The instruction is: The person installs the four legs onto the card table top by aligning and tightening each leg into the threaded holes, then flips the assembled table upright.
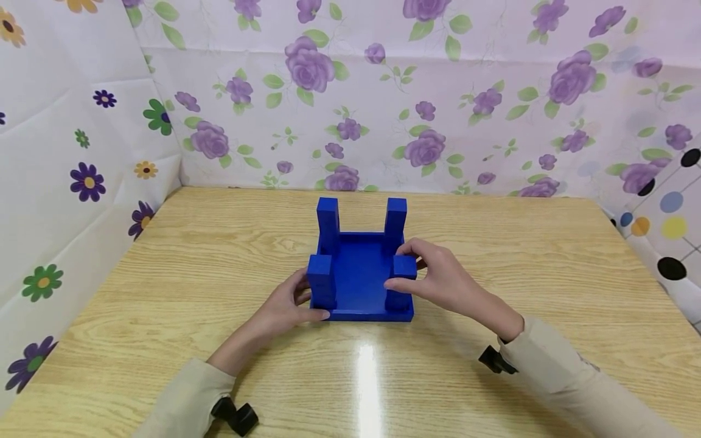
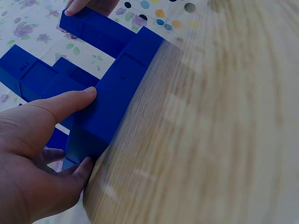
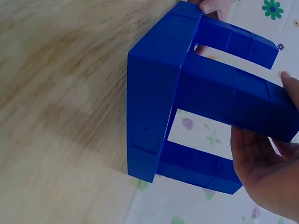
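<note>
A blue square base [image 1: 359, 277] with a low rim lies on the table, with a blue post standing at each corner, like a small table turned upside down. My left hand [image 1: 285, 307] grips the near left corner, its thumb [image 2: 74, 100] along the near rim and its fingers round the left side, beside the near left post [image 1: 322, 283]. With thumb and fingers, my right hand [image 1: 446, 280] pinches the upper part of the near right post [image 3: 229, 95]. The far left post [image 1: 328, 222] and far right post [image 1: 395, 220] stand untouched.
The wooden table [image 1: 219, 243] spreads around the blue piece. Behind it hangs a cloth with purple flowers [image 1: 306, 67]; a cloth with coloured flowers [image 1: 66, 182] is at the left and a dotted one [image 1: 673, 228] at the right.
</note>
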